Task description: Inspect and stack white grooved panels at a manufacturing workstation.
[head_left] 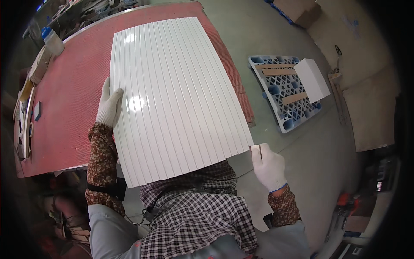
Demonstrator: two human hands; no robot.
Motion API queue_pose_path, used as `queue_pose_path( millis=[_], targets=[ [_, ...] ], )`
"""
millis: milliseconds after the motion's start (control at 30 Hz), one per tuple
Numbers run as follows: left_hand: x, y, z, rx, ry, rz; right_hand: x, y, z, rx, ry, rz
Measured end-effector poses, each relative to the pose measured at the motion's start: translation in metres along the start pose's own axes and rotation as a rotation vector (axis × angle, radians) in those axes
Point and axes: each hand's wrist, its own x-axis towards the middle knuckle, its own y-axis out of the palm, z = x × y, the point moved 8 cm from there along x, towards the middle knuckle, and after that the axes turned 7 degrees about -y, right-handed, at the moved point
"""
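A large white grooved panel lies on the red table, its near end reaching past the table edge toward my checked apron. My left hand, in a white knit glove, grips the panel's left edge, with the thumb on top and the fingers partly hidden. At the panel's near right corner is my gloved right hand, closed around a small block with a pale face and dark edges. The block is right beside the corner; whether it touches cannot be told.
The red textured table carries a blue-capped bottle and a small blue block at the left. On the floor to the right is a blue-grey plastic pallet with a white box. Cardboard lies beyond it.
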Motion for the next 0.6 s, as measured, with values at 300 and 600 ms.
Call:
queue_pose_path(
  millis=[300,600],
  targets=[
    [-0.001,-0.008,-0.002,0.004,0.064,-0.029,0.040,-0.009,0.020,-0.154,-0.173,-0.017],
    [-0.014,-0.010,-0.005,-0.244,0.079,-0.039,0.228,0.005,0.066,-0.242,-0.224,0.061]
  ],
)
